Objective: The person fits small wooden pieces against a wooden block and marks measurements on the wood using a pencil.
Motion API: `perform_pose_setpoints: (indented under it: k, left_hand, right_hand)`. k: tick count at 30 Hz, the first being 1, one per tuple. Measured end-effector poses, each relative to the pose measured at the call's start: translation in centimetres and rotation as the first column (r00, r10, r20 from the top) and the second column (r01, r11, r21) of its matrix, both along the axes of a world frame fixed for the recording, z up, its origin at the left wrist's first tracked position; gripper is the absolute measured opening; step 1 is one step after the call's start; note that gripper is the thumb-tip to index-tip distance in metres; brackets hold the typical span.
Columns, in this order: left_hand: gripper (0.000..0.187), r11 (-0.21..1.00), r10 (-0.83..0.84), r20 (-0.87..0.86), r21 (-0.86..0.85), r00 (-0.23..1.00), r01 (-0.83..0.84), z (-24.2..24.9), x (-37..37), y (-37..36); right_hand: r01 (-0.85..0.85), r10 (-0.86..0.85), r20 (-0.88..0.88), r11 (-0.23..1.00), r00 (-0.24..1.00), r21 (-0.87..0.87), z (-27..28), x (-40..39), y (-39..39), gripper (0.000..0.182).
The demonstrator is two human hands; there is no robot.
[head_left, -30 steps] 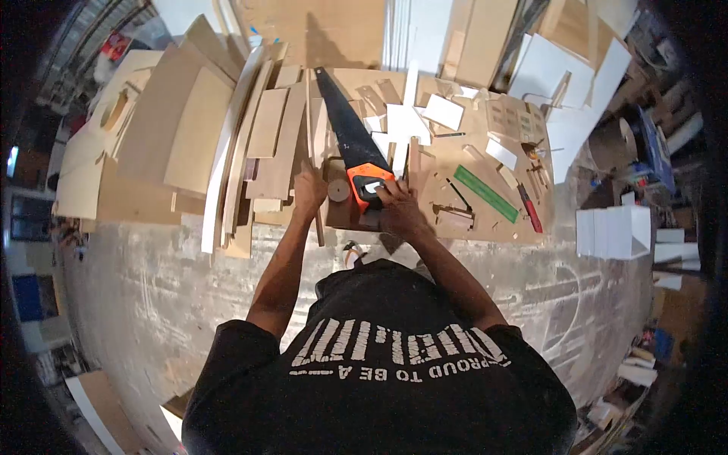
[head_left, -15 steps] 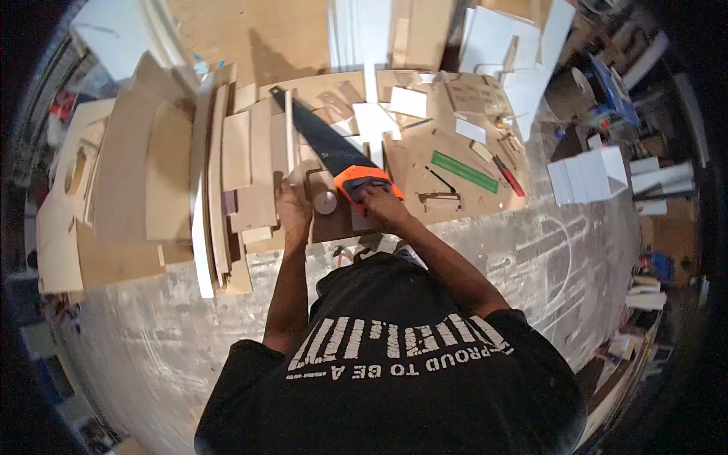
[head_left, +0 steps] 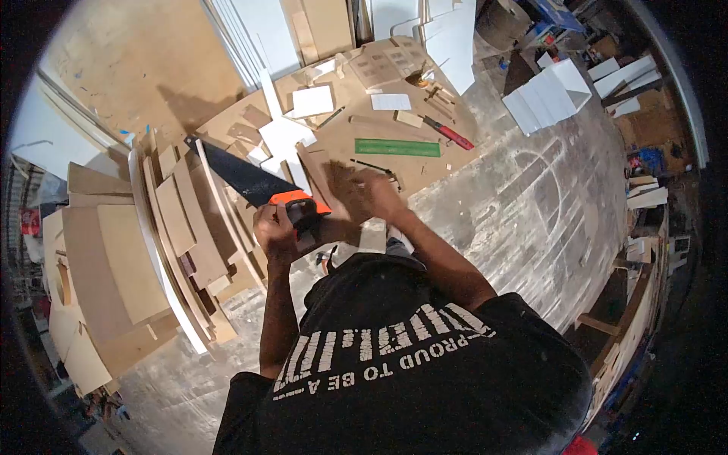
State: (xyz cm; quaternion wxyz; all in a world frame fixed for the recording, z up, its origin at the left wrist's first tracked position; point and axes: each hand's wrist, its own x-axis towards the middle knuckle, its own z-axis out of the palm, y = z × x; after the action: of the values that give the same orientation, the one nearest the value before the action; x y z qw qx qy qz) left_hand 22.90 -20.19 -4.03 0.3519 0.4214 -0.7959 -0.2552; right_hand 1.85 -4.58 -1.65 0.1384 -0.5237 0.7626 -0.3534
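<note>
Grip of the left hand (head_left: pixel 274 230) is closed on the saw (head_left: pixel 244 173) by its orange handle (head_left: pixel 291 197), the dark blade slanting past white pieces (head_left: pixel 287 139) on the bench (head_left: pixel 428 171). Near a thin black stick (head_left: pixel 370 164) is the right hand (head_left: pixel 377 194) (blurred, so I cannot tell its grip).

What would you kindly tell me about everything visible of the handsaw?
The handsaw has a dark, tapering, metal-looking blade and an orange-and-black handle, apparently plastic. It points aslant over the worktable, tip away to the left, handle towards the person. The left hand touches the handle's left side; the right hand is apart from it. Any teeth are too small to make out.
</note>
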Motion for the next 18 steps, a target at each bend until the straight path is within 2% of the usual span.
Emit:
perform_pose_setpoints:
  k: [1,2,3,5,6,7,9,11,14,15,18]
  left_hand:
    - [0.025,0.998,-0.035,-0.003,0.054,0.999,0.035,0.8,-0.8,0.5]
    - [0.025,0.992,-0.067,-0.007,0.108,0.998,0.067,1.2,-1.6,1.0]
    - [0.018,0.996,-0.089,0.073,0.007,0.993,0.088,-0.3,-2.1,0.9]
    - [0.013,0.991,-0.132,0.049,0.032,0.990,0.131,-2.9,-3.6,1.7]
    - [0.012,0.988,-0.153,0.039,0.043,0.988,0.151,-3.4,-4.2,2.1]
    - [0.011,0.984,-0.170,-0.017,0.041,0.985,0.171,-3.0,-5.4,3.0]
    - [0.013,0.988,-0.130,0.073,0.100,0.989,0.122,-2.6,-7.3,4.6]
    - [0.018,0.986,-0.120,0.140,0.136,0.983,0.101,-2.3,-8.6,6.2]
    - [0.020,0.974,0.016,0.102,0.223,0.995,-0.038,-2.4,-10.6,7.9]
    - [0.019,0.959,0.069,0.099,0.267,0.993,-0.093,-0.5,-11.4,8.9]
    - [0.018,0.952,0.139,0.087,0.263,0.987,-0.157,1.2,-11.7,10.8]
  right_hand:
    - [0.184,-0.183,0.071,0.983,0.980,0.000,-3.4,-2.8,1.9,0.026]
    - [0.247,-0.247,-0.009,0.969,0.969,-0.016,-4.4,-5.5,3.9,0.025]
    - [0.340,-0.337,0.081,0.940,0.938,-0.017,-5.5,-7.8,5.8,0.025]
    - [0.427,-0.428,0.038,0.904,0.903,0.036,-9.2,-13.5,9.2,0.028]
    - [0.456,-0.458,0.008,0.887,0.889,0.070,-9.1,-15.4,9.8,0.021]
    - [0.453,-0.450,-0.057,0.891,0.891,0.042,-8.5,-17.0,10.3,0.020]
    - [0.408,-0.401,-0.142,0.912,0.905,0.028,-7.5,-19.6,10.2,0.019]
    - [0.332,-0.318,-0.177,0.942,0.931,0.056,-7.1,-22.1,9.1,0.020]
    - [0.312,-0.234,-0.369,0.935,0.900,0.169,-7.2,-24.3,6.2,0.023]
    - [0.276,-0.195,-0.384,0.946,0.903,0.169,-7.4,-25.0,5.3,0.024]
    - [0.201,-0.104,-0.394,0.956,0.913,0.213,-7.6,-26.5,2.7,0.026]
